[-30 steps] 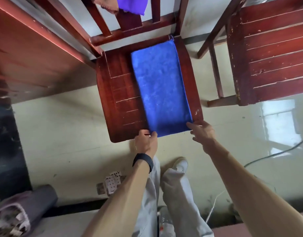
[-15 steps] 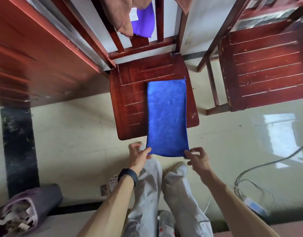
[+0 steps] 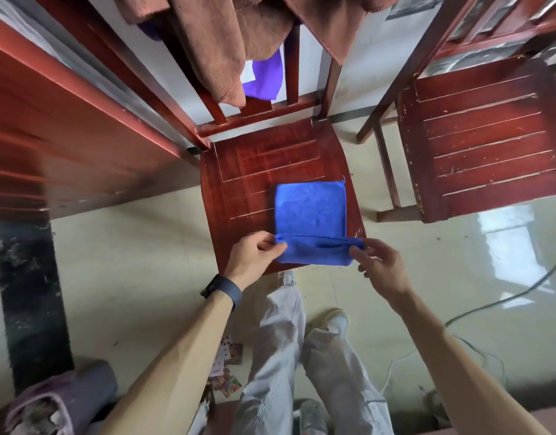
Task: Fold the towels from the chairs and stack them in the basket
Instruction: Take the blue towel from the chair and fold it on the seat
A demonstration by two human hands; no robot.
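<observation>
A blue towel (image 3: 311,211) lies on the seat of a red wooden chair (image 3: 254,171), its near end lifted and turned over toward the back. My left hand (image 3: 254,259) pinches the left corner of that lifted edge. My right hand (image 3: 377,265) pinches the right corner. Brown towels (image 3: 226,42) and a purple towel (image 3: 267,80) hang over the chair's backrest. No basket is in view.
A second red chair (image 3: 483,139) stands to the right. A red wooden table (image 3: 50,127) fills the left. A cable (image 3: 505,299) runs over the tiled floor at right. A grey rolled bundle (image 3: 60,403) and scattered cards (image 3: 226,368) lie near my feet.
Both hands pulled the towel's near end off the seat edge toward me, then lifted it up and over the part on the seat. The view shifted, so more of the backrest towels show.
</observation>
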